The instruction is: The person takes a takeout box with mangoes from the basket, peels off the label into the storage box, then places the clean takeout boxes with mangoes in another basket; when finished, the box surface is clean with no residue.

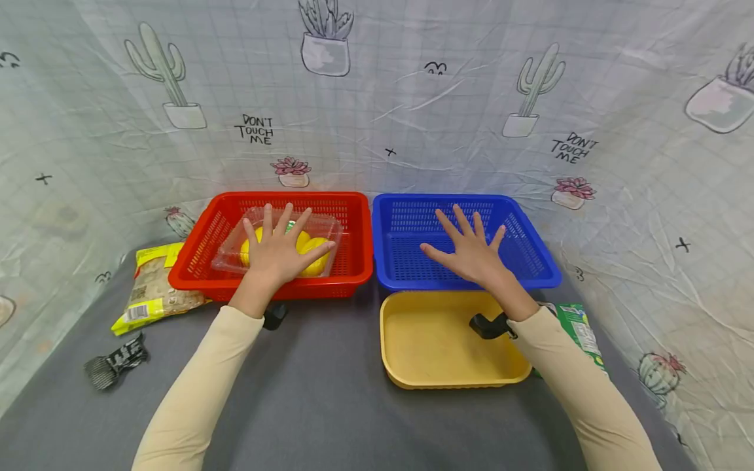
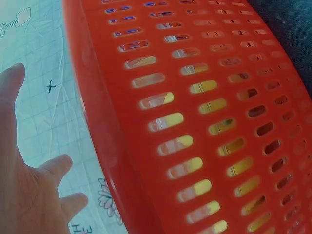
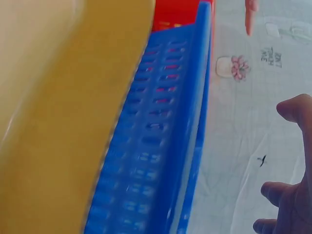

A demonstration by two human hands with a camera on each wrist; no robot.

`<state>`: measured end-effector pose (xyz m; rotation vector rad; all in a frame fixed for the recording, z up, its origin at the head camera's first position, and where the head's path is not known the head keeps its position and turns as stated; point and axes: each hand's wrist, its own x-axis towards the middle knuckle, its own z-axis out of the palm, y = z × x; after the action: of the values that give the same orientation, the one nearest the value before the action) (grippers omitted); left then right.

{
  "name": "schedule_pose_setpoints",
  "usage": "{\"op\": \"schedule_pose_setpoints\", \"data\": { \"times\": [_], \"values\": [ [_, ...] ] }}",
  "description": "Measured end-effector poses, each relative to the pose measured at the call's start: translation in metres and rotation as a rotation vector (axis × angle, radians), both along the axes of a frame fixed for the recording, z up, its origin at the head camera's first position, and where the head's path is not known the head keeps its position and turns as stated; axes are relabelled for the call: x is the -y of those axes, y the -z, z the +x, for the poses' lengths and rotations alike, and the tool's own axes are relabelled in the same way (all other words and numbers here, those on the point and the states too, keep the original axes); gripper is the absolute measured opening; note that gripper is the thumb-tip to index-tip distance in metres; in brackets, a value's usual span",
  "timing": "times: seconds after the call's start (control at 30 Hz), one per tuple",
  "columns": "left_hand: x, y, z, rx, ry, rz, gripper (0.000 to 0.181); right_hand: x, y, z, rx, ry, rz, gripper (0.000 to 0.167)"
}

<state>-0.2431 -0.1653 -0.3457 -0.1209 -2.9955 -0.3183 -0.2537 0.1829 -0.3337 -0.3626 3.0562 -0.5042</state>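
Observation:
Fingers spread wide, my left hand (image 1: 278, 252) hovers over the red basket (image 1: 355, 248) and holds nothing. Inside that basket lies a clear plastic box (image 1: 330, 226) with yellow fruit-like pieces (image 1: 318, 252) in or under it; the hand hides part of them. My right hand (image 1: 474, 255), also spread and holding nothing, is above the blue basket (image 1: 400, 252). In the left wrist view the red basket's slotted wall (image 2: 161, 107) stands beside the hand. The right wrist view shows the blue basket's side (image 3: 151, 117) apart from the fingers.
A yellow tray (image 1: 436, 340) sits in front of the blue basket. Partly behind the right forearm lies a green packet (image 1: 583, 330). At left are a yellow-edged bag (image 1: 161, 284) and a black-wrapped item (image 1: 118, 361). A printed cloth (image 1: 377, 98) hangs behind.

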Motion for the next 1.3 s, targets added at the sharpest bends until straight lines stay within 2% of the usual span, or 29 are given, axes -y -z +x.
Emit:
{"op": "schedule_pose_setpoints", "data": {
  "times": [0.2, 0.4, 0.53, 0.87, 1.13, 1.3],
  "values": [
    [0.007, 0.001, 0.010, -0.025, -0.016, -0.007, 0.087, 0.018, -0.004, 0.003, -0.019, -0.052, -0.043, 0.088],
    [0.008, 0.005, 0.020, -0.081, -0.027, 0.052, 0.085, 0.032, -0.006, 0.008, -0.051, -0.113, -0.089, 0.086],
    [0.012, 0.008, 0.026, -0.094, -0.036, 0.076, 0.086, 0.041, -0.006, 0.010, -0.048, -0.132, -0.116, 0.085],
    [0.031, 0.016, 0.045, -0.176, -0.043, 0.106, 0.084, 0.089, 0.004, 0.013, -0.034, -0.203, -0.196, 0.080],
    [0.046, 0.025, 0.053, -0.202, -0.060, 0.181, 0.084, 0.115, 0.014, 0.014, -0.044, -0.251, -0.297, 0.077],
    [0.063, 0.029, 0.058, -0.232, -0.077, 0.232, 0.080, 0.130, 0.021, 0.015, -0.058, -0.258, -0.308, 0.078]
  ]
}}
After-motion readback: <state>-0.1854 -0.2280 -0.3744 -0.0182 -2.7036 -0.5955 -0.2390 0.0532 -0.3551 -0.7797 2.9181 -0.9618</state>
